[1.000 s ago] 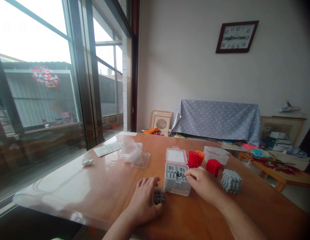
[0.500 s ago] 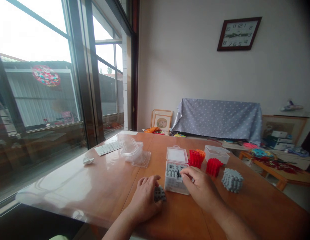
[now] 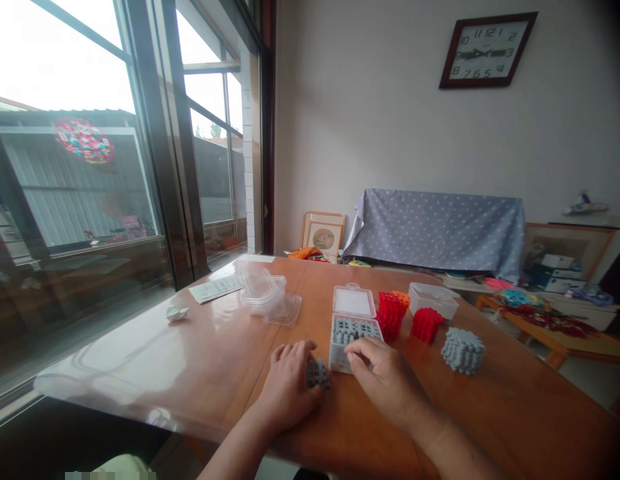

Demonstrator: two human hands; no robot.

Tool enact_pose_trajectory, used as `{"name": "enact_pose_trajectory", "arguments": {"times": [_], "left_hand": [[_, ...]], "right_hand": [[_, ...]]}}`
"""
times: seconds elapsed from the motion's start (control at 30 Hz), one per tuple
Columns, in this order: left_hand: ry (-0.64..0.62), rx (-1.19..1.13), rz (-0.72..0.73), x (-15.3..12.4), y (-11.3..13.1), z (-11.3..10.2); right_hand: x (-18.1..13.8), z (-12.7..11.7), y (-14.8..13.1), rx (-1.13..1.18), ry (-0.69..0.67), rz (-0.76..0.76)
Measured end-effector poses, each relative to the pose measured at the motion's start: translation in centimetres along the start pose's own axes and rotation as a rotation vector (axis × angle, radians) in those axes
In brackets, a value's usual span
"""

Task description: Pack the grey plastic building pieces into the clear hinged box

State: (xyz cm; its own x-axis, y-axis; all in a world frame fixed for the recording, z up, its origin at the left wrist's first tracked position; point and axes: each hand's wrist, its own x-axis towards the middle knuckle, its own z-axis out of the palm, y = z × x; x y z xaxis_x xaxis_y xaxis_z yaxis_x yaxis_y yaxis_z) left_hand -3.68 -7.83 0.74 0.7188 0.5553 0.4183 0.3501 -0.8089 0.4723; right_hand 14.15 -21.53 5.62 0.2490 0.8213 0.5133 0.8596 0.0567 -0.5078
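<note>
My left hand (image 3: pixel 290 377) rests on the table with its fingers curled round a small grey block of interlocking plastic pieces (image 3: pixel 318 374). Part of that block is hidden by the palm. Just right of it stands a clear plastic box (image 3: pixel 339 357) with its lid (image 3: pixel 353 301) tipped back, filled with grey plastic pieces (image 3: pixel 357 328). Over the box's front right corner is my right hand (image 3: pixel 387 373), thumb and forefinger pinched together. Whatever lies between those fingertips is too small to make out.
Right of the box stand red stacks of pieces (image 3: pixel 391 319) (image 3: pixel 427 325), a grey stack (image 3: pixel 463 351) and a clear tub (image 3: pixel 435 303). To the left lie clear containers (image 3: pixel 263 293), a printed sheet (image 3: pixel 216 289) and crumpled paper (image 3: pixel 177 313). A window flanks the table's left side.
My right hand has drawn back from among the pieces inside the box to its front edge, fingers still pinched. My left hand stays round the grey block. The view has tilted slightly.
</note>
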Motion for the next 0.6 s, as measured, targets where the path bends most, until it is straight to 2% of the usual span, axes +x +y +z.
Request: {"name": "enact_pose_trajectory", "arguments": {"times": [0.23, 0.6], "left_hand": [[0.056, -0.036, 0.061, -0.1, -0.5, 0.5], [0.057, -0.140, 0.058, -0.2, -0.6, 0.1]], "right_hand": [[0.0, 1.0, -0.1, 0.017, -0.040, 0.008], [-0.3, 1.9, -0.3, 0.050, -0.081, -0.001]]}}
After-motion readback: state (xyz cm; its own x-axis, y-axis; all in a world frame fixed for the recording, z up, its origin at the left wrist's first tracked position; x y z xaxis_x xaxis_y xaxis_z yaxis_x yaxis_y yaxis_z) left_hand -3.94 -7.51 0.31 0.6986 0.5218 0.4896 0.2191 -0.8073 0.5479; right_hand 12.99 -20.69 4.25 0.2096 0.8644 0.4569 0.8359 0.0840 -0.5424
